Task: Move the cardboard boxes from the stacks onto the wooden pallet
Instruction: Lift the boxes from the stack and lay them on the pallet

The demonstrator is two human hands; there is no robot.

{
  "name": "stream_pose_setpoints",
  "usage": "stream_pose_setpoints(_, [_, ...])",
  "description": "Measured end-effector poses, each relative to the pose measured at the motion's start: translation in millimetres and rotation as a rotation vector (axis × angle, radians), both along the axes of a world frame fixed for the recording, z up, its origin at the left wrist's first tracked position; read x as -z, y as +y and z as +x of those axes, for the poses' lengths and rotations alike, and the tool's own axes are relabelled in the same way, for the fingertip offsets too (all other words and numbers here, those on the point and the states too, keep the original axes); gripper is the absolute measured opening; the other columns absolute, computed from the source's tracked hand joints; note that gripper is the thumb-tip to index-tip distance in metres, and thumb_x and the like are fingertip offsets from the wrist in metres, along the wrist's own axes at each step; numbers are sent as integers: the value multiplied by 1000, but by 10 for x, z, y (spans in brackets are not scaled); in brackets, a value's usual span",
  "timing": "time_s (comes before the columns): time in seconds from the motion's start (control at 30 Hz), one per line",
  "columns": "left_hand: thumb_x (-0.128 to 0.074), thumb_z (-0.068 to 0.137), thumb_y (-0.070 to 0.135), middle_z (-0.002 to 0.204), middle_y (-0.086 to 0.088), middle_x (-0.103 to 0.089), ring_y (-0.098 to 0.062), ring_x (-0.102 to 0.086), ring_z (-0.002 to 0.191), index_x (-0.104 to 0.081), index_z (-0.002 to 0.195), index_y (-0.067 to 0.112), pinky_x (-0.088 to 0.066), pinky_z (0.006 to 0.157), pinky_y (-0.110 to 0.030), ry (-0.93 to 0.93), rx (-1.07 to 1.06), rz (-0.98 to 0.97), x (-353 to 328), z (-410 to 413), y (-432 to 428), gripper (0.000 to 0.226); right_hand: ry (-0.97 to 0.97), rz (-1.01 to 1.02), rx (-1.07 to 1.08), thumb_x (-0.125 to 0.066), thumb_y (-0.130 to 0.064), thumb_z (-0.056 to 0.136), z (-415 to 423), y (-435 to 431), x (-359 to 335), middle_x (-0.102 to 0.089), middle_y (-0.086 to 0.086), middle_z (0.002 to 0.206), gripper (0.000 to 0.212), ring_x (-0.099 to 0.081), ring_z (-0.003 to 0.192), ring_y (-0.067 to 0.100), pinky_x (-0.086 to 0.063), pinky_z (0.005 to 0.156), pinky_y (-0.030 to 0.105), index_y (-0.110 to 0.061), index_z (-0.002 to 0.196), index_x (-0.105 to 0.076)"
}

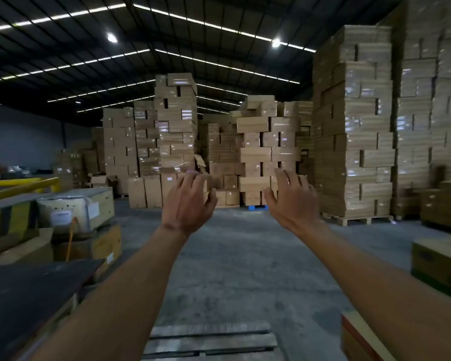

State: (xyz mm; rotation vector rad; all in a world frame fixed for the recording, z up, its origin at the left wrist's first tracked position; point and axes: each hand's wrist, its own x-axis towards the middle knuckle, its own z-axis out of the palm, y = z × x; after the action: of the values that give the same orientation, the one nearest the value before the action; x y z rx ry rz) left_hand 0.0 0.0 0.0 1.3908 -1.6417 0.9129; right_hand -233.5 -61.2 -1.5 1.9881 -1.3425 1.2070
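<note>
Both my arms stretch forward at chest height over bare concrete floor. My left hand [186, 204] and my right hand [290, 201] are empty, fingers spread, backs toward me. Far ahead stand tall stacks of cardboard boxes: a leaning middle stack [176, 126], a lower irregular stack [266, 149] on a blue pallet, and a tall wrapped stack [354, 121] at right. Grey wooden pallet slats [208, 340] lie at the bottom edge, between my forearms. My hands touch no box; the stacks are several metres away.
At left sit a dark board [31, 290], a wooden crate with a wrapped drum [63, 209] and a yellow rail [18, 185]. Boxes [440, 259] stand at right, another red-edged box [359, 337] at lower right. Concrete floor [245, 256] runs toward the stacks.
</note>
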Motion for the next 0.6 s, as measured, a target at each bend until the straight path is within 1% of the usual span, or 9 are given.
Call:
stream_pose_setpoints(0.03, [-54, 92, 34, 116, -14, -64, -31, -63, 104, -65, 112, 7, -54, 76, -39, 9, 29, -18, 1, 16, -27, 35, -10, 8, 0, -31, -52, 92, 4, -8, 8, -58, 16, 135, 64, -56, 118, 38, -51, 89, 51, -10, 136, -53])
stream_pose_setpoints(0.07, [-60, 92, 30, 115, -13, -65, -31, -64, 103, -66, 111, 8, -54, 75, -38, 20, 41, -16, -8, 26, -34, 30, -23, 26, 7, -33, -50, 92, 6, -2, 6, -59, 16, 132, 61, -57, 116, 37, -52, 87, 50, -10, 134, -54])
stream_pose_setpoints(0.13, [-65, 91, 26, 116, -15, -65, -33, -64, 104, -66, 115, 8, -53, 78, -39, 12, 48, 1, 35, 56, -98, 29, -9, 30, 43, -28, -50, 91, -23, -36, 57, -59, 16, 131, 64, -58, 115, 37, -53, 86, 49, -8, 131, -55])
stream_pose_setpoints(0.2, [-62, 92, 28, 119, -15, -65, -34, -62, 108, -65, 118, 7, -52, 83, -41, 2, 60, 46, 124, 61, -178, 33, -9, 50, 64, -24, -50, 90, -63, -56, 161, -60, 18, 129, 66, -58, 114, 39, -54, 86, 49, -7, 129, -56])
stream_pose_setpoints(0.23, [-58, 93, 31, 121, -15, -64, -34, -62, 109, -64, 119, 7, -52, 84, -42, -7, 55, 68, 163, 62, -210, 36, -15, 43, 67, -26, -48, 91, -91, -66, 214, -60, 18, 128, 64, -58, 112, 40, -54, 85, 49, -7, 128, -56])
stream_pose_setpoints(0.3, [-53, 92, 34, 119, -16, -65, -36, -61, 106, -64, 119, 5, -51, 85, -43, -26, 74, 100, 269, 40, -304, 41, -21, 53, 100, -37, -43, 94, -161, -90, 336, -61, 19, 124, 53, -59, 109, 40, -53, 84, 48, -6, 125, -57])
stream_pose_setpoints(0.37, [-50, 90, 35, 115, -17, -66, -38, -62, 103, -66, 116, 4, -52, 82, -43, -43, 109, 132, 380, -29, -406, 43, -23, 68, 139, -47, -41, 95, -261, -132, 470, -61, 21, 123, 50, -59, 107, 42, -52, 85, 47, -3, 126, -58])
stream_pose_setpoints(0.47, [-46, 89, 38, 110, -18, -67, -39, -63, 101, -66, 114, 3, -53, 78, -42, -41, 168, 157, 535, -200, -604, 48, 0, 119, 209, -49, -43, 97, -441, -170, 654, -60, 19, 124, 50, -58, 110, 41, -51, 87, 48, -6, 131, -55])
stream_pose_setpoints(0.6, [-45, 90, 39, 113, -21, -66, -42, -61, 104, -65, 117, 0, -52, 85, -47, -34, 267, 199, 741, -575, -987, 52, -5, 202, 308, -47, -45, 100, -813, -258, 817, -56, 21, 130, 52, -53, 118, 41, -48, 93, 49, -5, 133, -52])
